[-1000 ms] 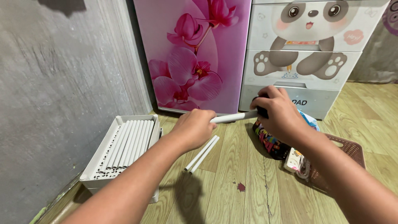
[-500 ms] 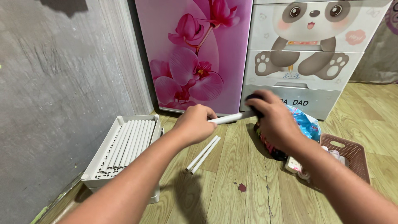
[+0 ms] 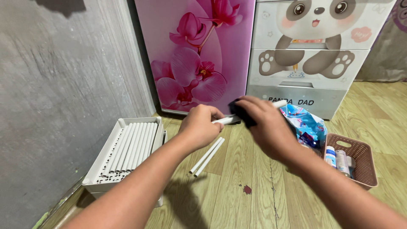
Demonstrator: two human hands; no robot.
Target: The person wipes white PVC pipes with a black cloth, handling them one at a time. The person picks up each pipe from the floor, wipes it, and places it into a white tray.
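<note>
The left hand (image 3: 201, 125) is closed around one end of a white tube (image 3: 227, 120) just left of the middle of the frame, and the right hand (image 3: 265, 125) is wrapped round the same tube with a dark cloth (image 3: 241, 113) pinched between fingers and tube. The far end of the tube (image 3: 280, 103) pokes out past the right hand, toward the panda drawer unit (image 3: 313, 55) at the upper right.

Compared with a second ago, the right hand has slid along the tube toward the left hand — earlier it sat near the tube's far end, over the blue plastic bag (image 3: 307, 123), and now its fingers nearly meet the left hand's knuckles. The left hand has hardly shifted. That reads as a wiping stroke run down the length of the tube, with the cloth now close to the gripped end.

Two more white tubes (image 3: 207, 156) lie on the wooden floor (image 3: 258, 199) just below the hands, unmoved. At the lower left a white tray (image 3: 159, 131) holds a row of similar tubes (image 3: 131, 146), and a brown basket (image 3: 360, 154) with small bottles sits at the right edge — also as before.
</note>
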